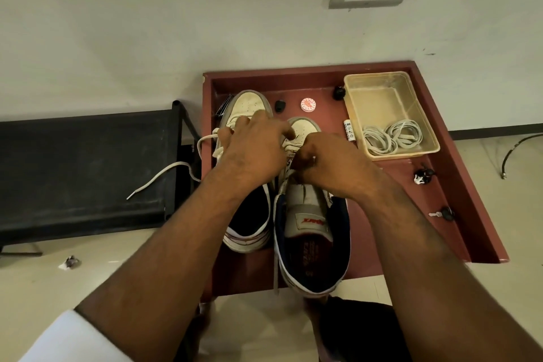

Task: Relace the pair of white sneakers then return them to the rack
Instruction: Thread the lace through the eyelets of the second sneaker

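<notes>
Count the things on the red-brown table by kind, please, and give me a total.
White sneakers: 2, left one, right one
Clear plastic tub: 1
Coiled lace bundles in the tub: 2
Round orange-and-white tin: 1
Small white tube: 1
Small dark bits (kind unclear): 4
Total: 11

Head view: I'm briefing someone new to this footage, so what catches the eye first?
Two hands, the left hand and right hand, meet over the laces of a pair of white sneakers standing on a dark red table. A loose lace trails off the table's left edge, and a clear tub at back right holds coiled laces.
</notes>
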`<state>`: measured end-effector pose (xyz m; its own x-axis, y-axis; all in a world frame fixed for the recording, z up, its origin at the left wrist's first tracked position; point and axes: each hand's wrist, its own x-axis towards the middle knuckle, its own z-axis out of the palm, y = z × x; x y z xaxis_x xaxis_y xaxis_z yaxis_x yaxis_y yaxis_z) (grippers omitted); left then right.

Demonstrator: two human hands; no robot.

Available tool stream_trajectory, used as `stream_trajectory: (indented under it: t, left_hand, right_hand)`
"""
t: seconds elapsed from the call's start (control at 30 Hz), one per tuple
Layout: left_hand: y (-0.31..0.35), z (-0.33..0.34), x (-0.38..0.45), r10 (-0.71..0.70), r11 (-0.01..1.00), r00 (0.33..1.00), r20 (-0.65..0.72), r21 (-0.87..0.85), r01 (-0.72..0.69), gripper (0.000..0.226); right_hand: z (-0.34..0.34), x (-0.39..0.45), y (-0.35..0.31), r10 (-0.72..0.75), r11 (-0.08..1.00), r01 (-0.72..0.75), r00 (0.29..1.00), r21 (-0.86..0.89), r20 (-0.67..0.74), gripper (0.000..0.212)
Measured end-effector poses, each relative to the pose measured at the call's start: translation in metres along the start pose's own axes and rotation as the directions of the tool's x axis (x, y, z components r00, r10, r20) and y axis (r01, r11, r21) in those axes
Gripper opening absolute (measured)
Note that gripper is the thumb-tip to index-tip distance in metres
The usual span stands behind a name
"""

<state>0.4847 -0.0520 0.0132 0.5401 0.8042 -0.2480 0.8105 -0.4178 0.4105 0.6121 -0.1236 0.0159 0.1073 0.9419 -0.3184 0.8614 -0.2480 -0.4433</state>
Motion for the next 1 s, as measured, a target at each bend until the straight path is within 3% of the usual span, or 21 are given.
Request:
stream_trajectory:
  t: [0.1, 0.17, 0.23, 0.33, 0.4, 0.47, 0.53, 0.6, 0.67, 0.77, 0.8, 0.83, 0.87, 0.9, 0.93, 1.0]
  left_hand:
    - [0.001, -0.009, -0.002, 0.013, 0.928, 0.994, -0.108, -0.368, -0.052, 0.034]
    - [0.003, -0.017, -0.006, 0.049, 0.818, 0.999, -0.011, -0.574, -0.046, 0.036]
    - [0.005, -0.022, -0.011, 0.146, 0.777, 0.982, 0.118, -0.628, -0.041, 0.047]
    - [0.005, -0.025, -0.013, 0.205, 0.717, 0.965, 0.162, -0.696, -0.036, 0.066]
    - [0.004, -0.035, -0.013, 0.186, 0.524, 0.975, 0.121, -0.852, 0.006, 0.07]
    - [0.003, -0.047, -0.014, 0.183, 0.272, 0.982, 0.037, -0.962, -0.014, 0.067]
    - [0.002, -0.055, -0.014, 0.183, 0.155, 0.982, -0.046, -0.985, -0.075, 0.058]
    - [-0.002, -0.056, -0.011, 0.122, 0.207, 0.986, -0.113, -0.969, -0.137, 0.049]
    - [-0.011, -0.053, -0.006, -0.044, 0.273, 0.989, -0.145, -0.953, -0.127, 0.039]
    - [-0.027, -0.051, 0.0, -0.348, 0.238, 0.936, -0.057, -0.971, 0.029, 0.022]
    - [-0.035, -0.05, 0.001, -0.409, 0.337, 0.91, -0.06, -0.937, 0.09, 0.021]
    - [-0.042, -0.047, 0.003, -0.433, 0.551, 0.895, -0.109, -0.818, 0.166, 0.021]
    - [-0.045, -0.043, 0.003, -0.394, 0.795, 0.901, -0.182, -0.56, 0.234, 0.023]
    - [-0.041, -0.042, 0.002, -0.323, 0.923, 0.918, -0.232, -0.292, 0.251, 0.026]
    - [-0.031, -0.042, 0.0, -0.233, 0.966, 0.941, -0.247, -0.17, 0.194, 0.029]
    - [-0.004, -0.041, -0.007, -0.011, 0.927, 0.992, -0.124, -0.373, -0.037, 0.029]
  right_hand:
    - [-0.008, -0.001, 0.009, 0.091, 0.929, -0.025, 0.982, 0.368, -0.163, 0.01]
    - [-0.012, -0.002, 0.012, 0.212, 0.762, -0.021, 0.952, 0.647, -0.219, 0.013]
    - [-0.013, -0.003, 0.009, 0.293, 0.575, -0.045, 0.944, 0.817, -0.155, 0.014]
    - [-0.014, -0.005, 0.002, 0.31, 0.252, -0.083, 0.951, 0.964, 0.001, 0.008]
    - [-0.018, -0.006, 0.001, 0.269, 0.059, -0.08, 0.961, 0.995, 0.061, 0.007]
    - [-0.021, -0.008, -0.001, 0.182, 0.006, -0.118, 0.977, 0.993, 0.115, 0.011]
    - [-0.019, -0.011, -0.006, 0.019, 0.0, -0.163, 0.986, 0.987, 0.163, 0.013]
    - [-0.016, -0.013, -0.01, -0.169, 0.023, -0.197, 0.966, 0.98, 0.198, 0.013]
    - [-0.02, -0.016, -0.005, -0.262, 0.078, -0.211, 0.939, 0.974, 0.225, 0.018]
    - [-0.044, -0.023, 0.025, -0.107, 0.224, -0.144, 0.979, 0.964, 0.171, 0.015]
    - [-0.052, -0.027, 0.037, -0.022, 0.284, -0.114, 0.992, 0.952, 0.126, 0.014]
    - [-0.056, -0.029, 0.047, 0.035, 0.315, -0.088, 0.996, 0.945, 0.081, 0.013]
    - [-0.056, -0.03, 0.053, 0.058, 0.313, -0.067, 0.997, 0.947, 0.051, 0.012]
    - [-0.055, -0.028, 0.053, 0.048, 0.291, -0.047, 0.998, 0.955, 0.034, 0.013]
    - [-0.052, -0.026, 0.049, 0.02, 0.269, -0.032, 0.999, 0.963, 0.028, 0.015]
    - [-0.046, -0.019, 0.036, -0.045, 0.239, -0.018, 0.999, 0.971, 0.03, 0.018]
